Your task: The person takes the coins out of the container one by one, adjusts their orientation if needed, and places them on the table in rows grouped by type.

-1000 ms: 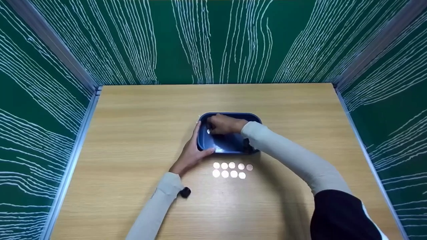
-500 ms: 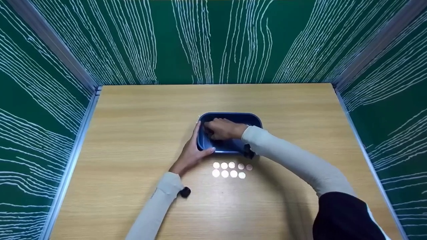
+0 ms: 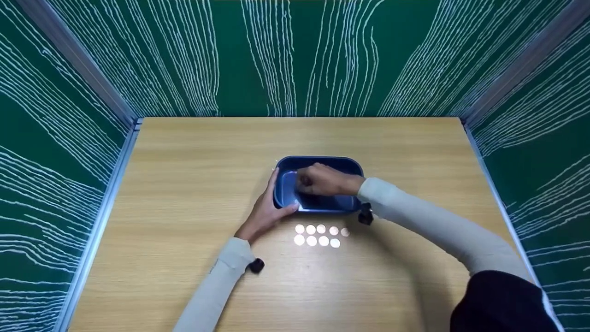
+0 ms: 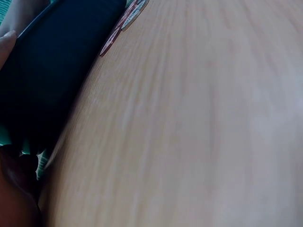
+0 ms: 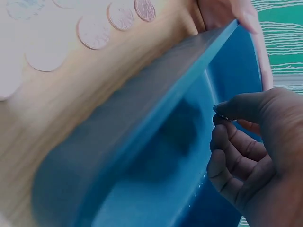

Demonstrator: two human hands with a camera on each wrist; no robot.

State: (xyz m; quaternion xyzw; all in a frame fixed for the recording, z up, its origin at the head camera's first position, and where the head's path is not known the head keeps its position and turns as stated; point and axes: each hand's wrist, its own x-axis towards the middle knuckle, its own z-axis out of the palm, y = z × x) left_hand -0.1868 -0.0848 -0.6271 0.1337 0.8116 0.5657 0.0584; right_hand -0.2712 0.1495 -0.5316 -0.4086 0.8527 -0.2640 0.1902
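Note:
A blue rectangular plastic container [image 3: 288, 186] with rounded corners stands on the table. My left hand [image 3: 267, 207] grips its left end, the thumb over the near rim and the fingers along the side. My right hand [image 3: 329, 180] is above the container's inside. In the right wrist view its thumb and index finger pinch a small thin coin [image 5: 220, 115], seen edge-on; the other fingers are curled. Several round coins [image 3: 321, 229] lie in two rows on the table in front of the container; copper-coloured ones [image 5: 93, 33] show in the right wrist view.
The light wooden table [image 3: 193, 161] has green walls [image 3: 295, 55] with white wavy lines on three sides. Metal frame posts [image 3: 78, 55] stand at the corners. A small black device [image 3: 256, 265] sits at the left wrist, another [image 3: 365, 214] at the right.
My right hand has come out from the container's left end, moving right, with the coin between its fingertips. The left hand and the coins on the table stay in place.

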